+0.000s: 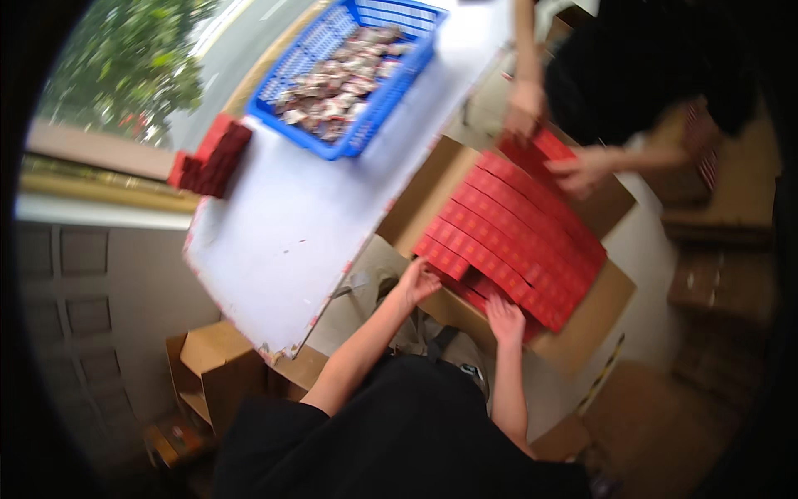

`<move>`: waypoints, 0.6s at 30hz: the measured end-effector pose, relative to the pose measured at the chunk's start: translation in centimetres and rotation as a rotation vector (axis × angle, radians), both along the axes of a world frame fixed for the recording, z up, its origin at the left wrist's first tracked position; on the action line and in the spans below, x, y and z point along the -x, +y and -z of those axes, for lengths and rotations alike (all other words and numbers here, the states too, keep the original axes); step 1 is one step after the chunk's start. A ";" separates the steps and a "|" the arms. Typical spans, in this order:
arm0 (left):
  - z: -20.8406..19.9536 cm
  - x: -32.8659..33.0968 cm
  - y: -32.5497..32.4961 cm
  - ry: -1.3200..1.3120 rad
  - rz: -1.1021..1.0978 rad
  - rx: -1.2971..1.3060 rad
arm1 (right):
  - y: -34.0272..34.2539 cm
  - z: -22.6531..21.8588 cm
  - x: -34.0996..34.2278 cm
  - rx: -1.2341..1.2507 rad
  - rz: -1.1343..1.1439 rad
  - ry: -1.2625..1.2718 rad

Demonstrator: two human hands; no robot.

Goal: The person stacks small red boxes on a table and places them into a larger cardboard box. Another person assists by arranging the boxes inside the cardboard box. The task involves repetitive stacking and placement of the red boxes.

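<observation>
Rows of small red boxes (pixel 515 224) fill an open cardboard carton (pixel 411 195) in front of me. At the near left corner of the rows is my left hand (pixel 418 283), its fingers apart and touching the edge of the boxes. My right hand (pixel 504 319) lies with fingers stretched out against the near side of the rows. Between my hands a gap (pixel 475 279) in the top layer shows more red boxes lower down. Neither hand visibly grips a box.
Across the carton, another person's hands (pixel 579 171) handle red boxes at its far side. On the white table (pixel 274 249) to the left stand a blue basket (pixel 353 141) of small wrapped pieces and a stack of red boxes (pixel 213 156). Brown cartons (pixel 719 279) are piled at right.
</observation>
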State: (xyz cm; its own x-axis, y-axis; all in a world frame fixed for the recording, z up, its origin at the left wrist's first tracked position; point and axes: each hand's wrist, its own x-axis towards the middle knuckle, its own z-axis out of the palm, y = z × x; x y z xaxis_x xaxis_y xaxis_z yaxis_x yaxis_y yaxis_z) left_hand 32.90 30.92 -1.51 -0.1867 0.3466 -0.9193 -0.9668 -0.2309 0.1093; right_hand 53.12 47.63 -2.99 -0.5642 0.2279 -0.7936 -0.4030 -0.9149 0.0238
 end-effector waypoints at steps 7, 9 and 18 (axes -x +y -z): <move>-8.9 0.2 -16.4 0.234 -0.145 -0.109 | 3.5 -0.5 -1.7 -0.189 -0.545 -0.217; -9.3 0.6 -22.2 0.286 -0.220 0.011 | 1.2 -1.6 -1.7 -0.172 -0.726 -0.281; -5.9 14.3 -42.2 0.563 -0.532 0.309 | -17.6 -10.7 26.0 -0.972 -1.757 0.198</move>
State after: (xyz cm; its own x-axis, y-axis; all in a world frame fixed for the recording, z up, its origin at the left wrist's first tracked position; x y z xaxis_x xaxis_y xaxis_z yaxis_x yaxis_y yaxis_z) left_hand 18.61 -11.30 4.41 -0.7145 -0.1708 -0.6785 -0.5187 -0.5216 0.6774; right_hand 27.13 30.01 7.72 -0.6544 -0.3291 -0.6807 0.7129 0.0314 -0.7006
